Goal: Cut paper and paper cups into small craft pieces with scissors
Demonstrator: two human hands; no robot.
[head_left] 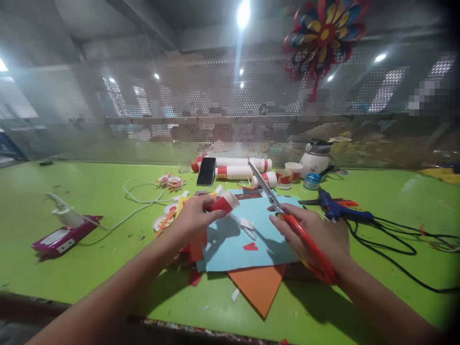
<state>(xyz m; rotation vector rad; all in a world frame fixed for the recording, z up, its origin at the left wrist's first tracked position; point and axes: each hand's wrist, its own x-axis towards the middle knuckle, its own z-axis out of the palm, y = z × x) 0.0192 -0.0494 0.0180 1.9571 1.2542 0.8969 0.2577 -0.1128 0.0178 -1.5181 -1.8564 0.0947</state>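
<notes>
My left hand (197, 214) is closed around a red and white paper cup (225, 204), held tilted above the light blue paper sheet (230, 256). In my right hand (316, 227) is a pair of scissors (307, 244) with red handles, its metal blades pointing up and away to the left. The blades are apart from the cup. On the blue sheet lie a small red paper scrap (250, 247) and a thin whitish stick (247, 232). An orange paper sheet (258, 290) sticks out from under the near edge.
Stacked paper cups (233, 172) and a phone (206, 171) lie at the back. At right are a blue glue gun (345, 211) with black cables and a white jug (314, 160). A purple power strip (66, 237) is at left on the green table (118, 268).
</notes>
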